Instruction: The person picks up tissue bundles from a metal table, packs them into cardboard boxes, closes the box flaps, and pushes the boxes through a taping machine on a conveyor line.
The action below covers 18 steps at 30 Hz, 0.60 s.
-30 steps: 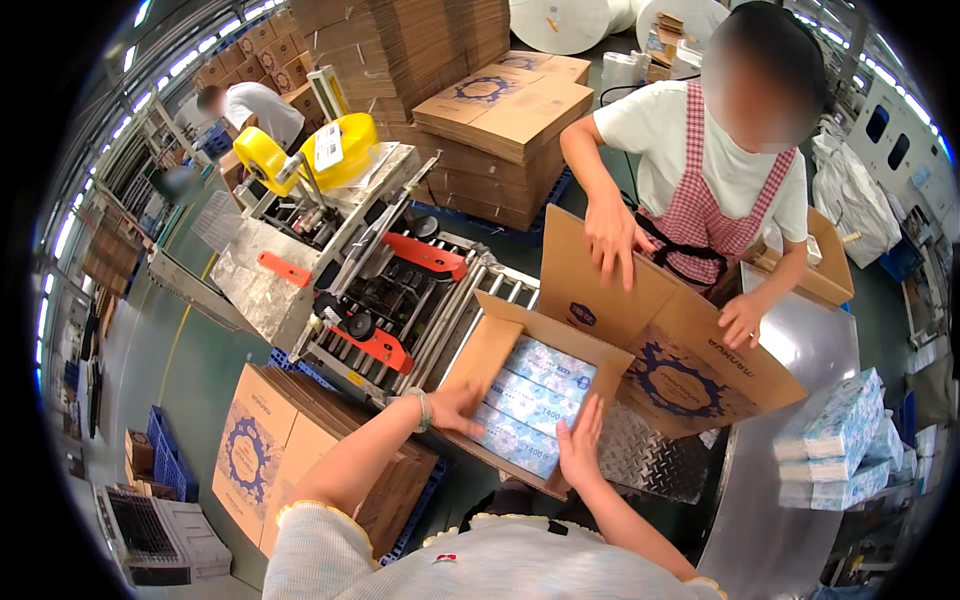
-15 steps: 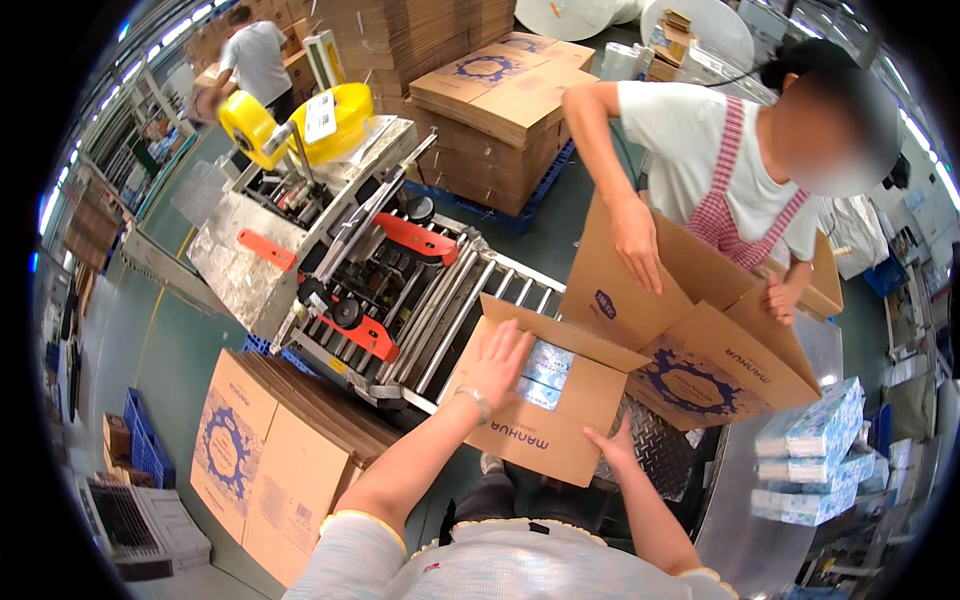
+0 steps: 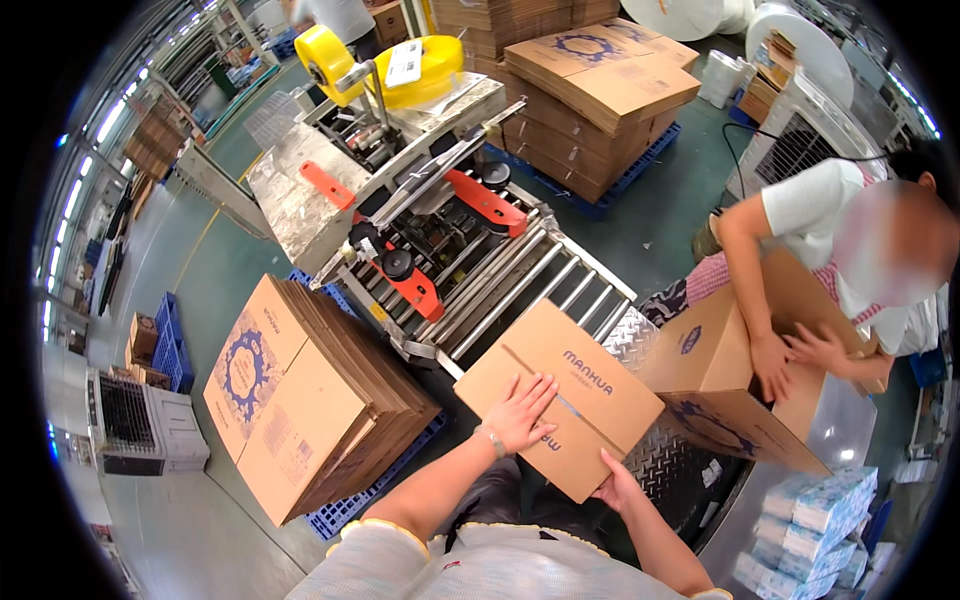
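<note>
A brown cardboard box (image 3: 590,375) with dark printing sits in front of me at the end of the roller conveyor (image 3: 545,285). Its top flaps are folded down, and a thin bluish strip shows in the seam between them. My left hand (image 3: 520,415) lies flat on the flaps near that seam, fingers stretched out. At the box's near right corner, my right hand (image 3: 620,483) holds the side, thumb up along it and the other fingers partly hidden. Beyond the rollers stands a carton-taping machine (image 3: 400,215) with red side guides and yellow tape rolls (image 3: 425,75).
Right of me, a co-worker (image 3: 810,250) has both hands in a larger open carton (image 3: 715,350). Bluish wrapped packs (image 3: 810,530) are stacked on the metal table (image 3: 845,425). Flattened cartons (image 3: 290,400) stand at left, more (image 3: 600,110) behind. Patterned metal plate (image 3: 650,460) lies beside my box.
The box's raised flaps have been folded down over the packs inside. My left hand now presses on top. The co-worker has bent lower, with hands inside the larger carton. My view has shifted left.
</note>
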Available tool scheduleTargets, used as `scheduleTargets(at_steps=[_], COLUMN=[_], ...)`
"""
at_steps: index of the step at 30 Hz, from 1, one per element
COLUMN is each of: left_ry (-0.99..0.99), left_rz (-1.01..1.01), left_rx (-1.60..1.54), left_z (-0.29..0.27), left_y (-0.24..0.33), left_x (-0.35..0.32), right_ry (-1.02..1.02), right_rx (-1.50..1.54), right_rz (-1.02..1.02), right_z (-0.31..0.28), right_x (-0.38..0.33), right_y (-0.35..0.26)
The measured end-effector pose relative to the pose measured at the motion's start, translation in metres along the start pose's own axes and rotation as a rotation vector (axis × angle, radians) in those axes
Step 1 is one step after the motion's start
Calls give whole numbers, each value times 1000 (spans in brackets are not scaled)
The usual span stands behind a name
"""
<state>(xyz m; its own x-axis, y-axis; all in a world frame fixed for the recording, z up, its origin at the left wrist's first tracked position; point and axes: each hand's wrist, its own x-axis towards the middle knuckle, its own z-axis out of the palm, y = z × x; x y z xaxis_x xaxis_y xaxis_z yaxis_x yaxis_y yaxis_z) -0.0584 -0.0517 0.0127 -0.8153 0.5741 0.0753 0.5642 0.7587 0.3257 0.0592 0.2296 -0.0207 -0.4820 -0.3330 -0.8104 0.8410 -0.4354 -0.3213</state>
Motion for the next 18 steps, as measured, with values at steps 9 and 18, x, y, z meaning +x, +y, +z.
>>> scheduleTargets(at_steps=[9, 18], left_ry=[-117, -28], left_rz=[111, -111], left_rx=[102, 145], left_z=[-33, -61], left_y=[-107, -222], left_x=[80, 144], right_ry=[-31, 187], right_rx=[161, 90], right_rz=[-169, -604], right_z=[95, 188], right_x=[73, 210], right_y=[-9, -148])
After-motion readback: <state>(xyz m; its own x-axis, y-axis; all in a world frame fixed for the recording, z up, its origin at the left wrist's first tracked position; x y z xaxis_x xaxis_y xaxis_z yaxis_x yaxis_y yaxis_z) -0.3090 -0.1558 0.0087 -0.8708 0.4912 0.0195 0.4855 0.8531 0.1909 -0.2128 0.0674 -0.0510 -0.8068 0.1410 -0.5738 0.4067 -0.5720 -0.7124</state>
